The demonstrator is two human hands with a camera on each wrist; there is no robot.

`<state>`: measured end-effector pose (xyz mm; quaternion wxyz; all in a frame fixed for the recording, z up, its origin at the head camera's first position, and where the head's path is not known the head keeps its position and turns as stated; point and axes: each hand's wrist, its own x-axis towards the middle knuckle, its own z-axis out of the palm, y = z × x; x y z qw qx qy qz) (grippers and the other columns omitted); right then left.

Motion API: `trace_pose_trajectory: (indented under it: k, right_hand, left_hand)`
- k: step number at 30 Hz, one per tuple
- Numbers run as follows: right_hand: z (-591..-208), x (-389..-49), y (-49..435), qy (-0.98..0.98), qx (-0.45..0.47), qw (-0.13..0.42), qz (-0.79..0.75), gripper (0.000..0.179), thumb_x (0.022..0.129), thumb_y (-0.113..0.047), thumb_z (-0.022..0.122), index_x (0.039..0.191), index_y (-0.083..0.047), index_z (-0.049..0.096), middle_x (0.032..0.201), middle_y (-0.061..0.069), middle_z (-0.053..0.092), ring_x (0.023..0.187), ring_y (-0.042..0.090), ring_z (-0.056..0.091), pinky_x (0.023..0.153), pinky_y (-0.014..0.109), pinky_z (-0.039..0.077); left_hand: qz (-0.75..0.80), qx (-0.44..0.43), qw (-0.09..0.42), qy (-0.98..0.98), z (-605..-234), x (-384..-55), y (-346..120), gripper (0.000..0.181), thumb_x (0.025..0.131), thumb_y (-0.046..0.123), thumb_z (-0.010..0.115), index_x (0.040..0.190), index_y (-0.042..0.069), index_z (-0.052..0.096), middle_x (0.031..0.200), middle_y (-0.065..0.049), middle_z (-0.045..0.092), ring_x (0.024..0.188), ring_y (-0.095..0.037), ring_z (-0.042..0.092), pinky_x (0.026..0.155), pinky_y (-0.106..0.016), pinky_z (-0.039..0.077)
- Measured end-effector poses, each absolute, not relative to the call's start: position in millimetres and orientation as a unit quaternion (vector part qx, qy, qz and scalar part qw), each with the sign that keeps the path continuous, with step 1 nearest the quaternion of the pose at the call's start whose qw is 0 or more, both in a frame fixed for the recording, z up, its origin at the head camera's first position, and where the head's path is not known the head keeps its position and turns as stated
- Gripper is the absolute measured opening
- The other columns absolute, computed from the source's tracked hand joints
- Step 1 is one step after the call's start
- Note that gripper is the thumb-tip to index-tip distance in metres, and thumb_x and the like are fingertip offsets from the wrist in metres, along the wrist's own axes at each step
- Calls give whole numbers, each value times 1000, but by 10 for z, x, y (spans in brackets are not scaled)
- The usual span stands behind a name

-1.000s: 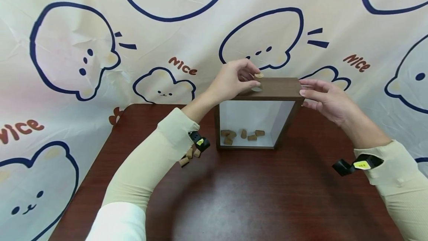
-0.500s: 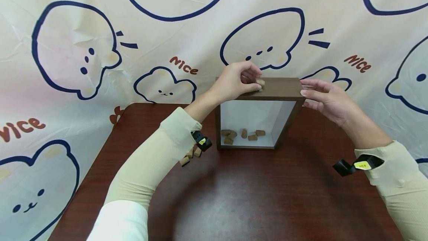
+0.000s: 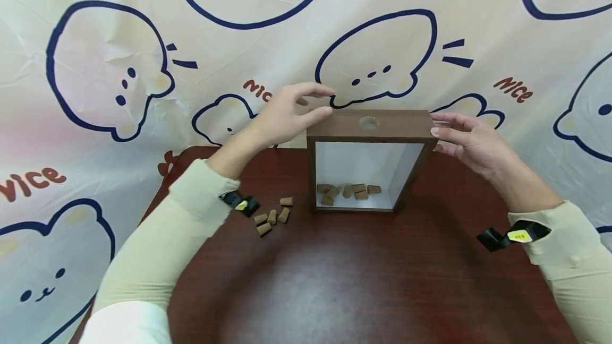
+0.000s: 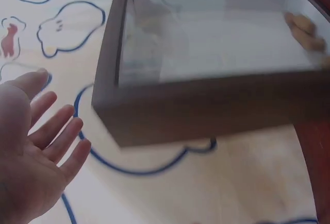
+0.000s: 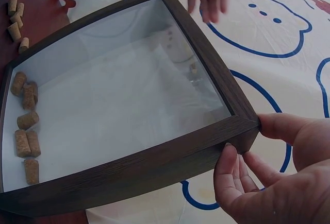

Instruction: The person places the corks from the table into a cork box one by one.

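Note:
A dark brown wooden shadow box (image 3: 397,126) stands upright on the table, with a clear front, white inside and a round hole (image 3: 368,123) in its top. Several corks (image 3: 354,190) lie on its floor; they also show as a row of corks (image 5: 27,131) in the right wrist view. My left hand (image 3: 296,110) hovers just left of the box's top, fingers spread apart and holding nothing, as the left wrist view of the hand (image 4: 41,152) confirms. My right hand (image 3: 470,142) grips the box's upper right corner between thumb and fingers.
Several loose corks (image 3: 272,216) lie on the dark red table (image 3: 334,269), left of the box. A pale cloth (image 3: 268,57) printed with blue cartoon outlines hangs behind the table.
My left hand lowered a cork to the top hole, let go of it and drew back to the left. Another cork now lies inside the box. My right hand stays at the corner.

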<state>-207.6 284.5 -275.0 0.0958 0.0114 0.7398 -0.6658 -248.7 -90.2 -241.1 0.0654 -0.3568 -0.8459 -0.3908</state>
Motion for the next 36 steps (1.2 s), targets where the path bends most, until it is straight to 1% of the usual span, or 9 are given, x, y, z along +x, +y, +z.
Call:
trace_pose_trajectory:
  k: [5,7,11,17,23,28,36]
  right_hand:
    - [-2746,-2079,2839,739,9,96,-667,35,97,-23,71,131,-27,62,133,-2,46,118,13,50,85,18,55]
    - [-2748,-2080,2840,739,8,97,-667,34,97,-23,71,130,-27,63,133,-2,46,117,13,50,85,18,55]
    - [-2754,-2077,2844,738,8,98,-668,33,98,-22,71,129,-27,63,132,-3,45,117,13,49,85,18,54]
    - [-2751,-2072,2842,738,8,97,-668,36,98,-23,71,132,-27,61,134,-3,45,119,14,48,85,18,54]
    - [-2750,-2068,2848,739,8,95,-667,37,98,-23,70,133,-26,61,134,-4,45,120,14,48,85,18,54]
    - [-2754,-2064,2842,739,8,95,-666,37,97,-24,71,133,-26,61,135,-5,44,121,15,47,85,18,54]
    - [-2758,-2061,2847,741,4,96,-665,37,98,-23,70,134,-26,60,135,-4,44,119,14,48,85,18,54]
  left_hand:
    - [-369,-319,37,-872,-2570,-2334,-1380,44,101,27,67,142,15,60,146,-2,57,131,-31,54,108,-49,43]
    - [-365,-311,25,-877,-2670,-2263,-1550,46,101,27,67,144,14,59,148,-4,55,131,-34,53,107,-52,43]
    - [-352,-292,19,-889,-2886,-2116,-1845,48,100,26,69,145,16,58,148,-4,55,131,-33,53,107,-53,43]
    - [-353,-262,17,-898,-3222,-1930,-2183,48,99,25,70,144,13,58,146,-7,57,131,-32,53,107,-56,42]
    - [-366,-236,21,-900,-3548,-1814,-2382,46,99,22,70,142,10,60,143,-11,59,134,-30,52,107,-56,43]
    - [-373,-219,21,-901,-3842,-1748,-2486,45,97,18,72,140,9,62,141,-12,61,133,-31,53,106,-56,44]
    - [-389,-205,4,-898,-4332,-1670,-2567,43,94,11,74,136,7,65,137,-14,63,130,-33,56,102,-59,46]
